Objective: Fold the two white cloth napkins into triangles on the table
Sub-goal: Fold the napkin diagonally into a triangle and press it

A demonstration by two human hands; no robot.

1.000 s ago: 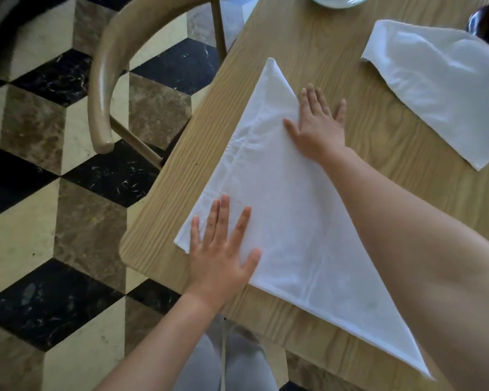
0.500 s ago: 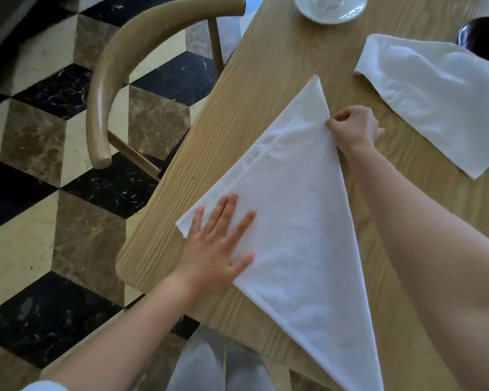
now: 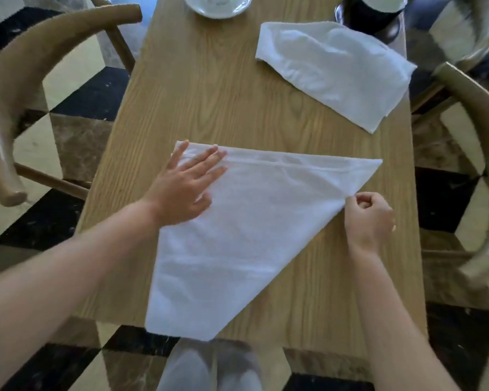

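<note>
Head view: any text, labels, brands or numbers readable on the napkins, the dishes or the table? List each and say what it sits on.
None: no text, label, brand or number is readable in this frame.
Folded napkin under the left hand and right hand: plain white.
Second napkin: plain white.
Saucer and dark vessel: cut off at the top edge, no markings visible.
Table: wood grain only.

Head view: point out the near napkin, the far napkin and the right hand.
near napkin (image 3: pixel 251 235), head view, middle of the folded triangle
far napkin (image 3: pixel 336 71), head view, its rumpled middle
right hand (image 3: pixel 369 218), head view, back of the hand pinching the near napkin's edge
</note>
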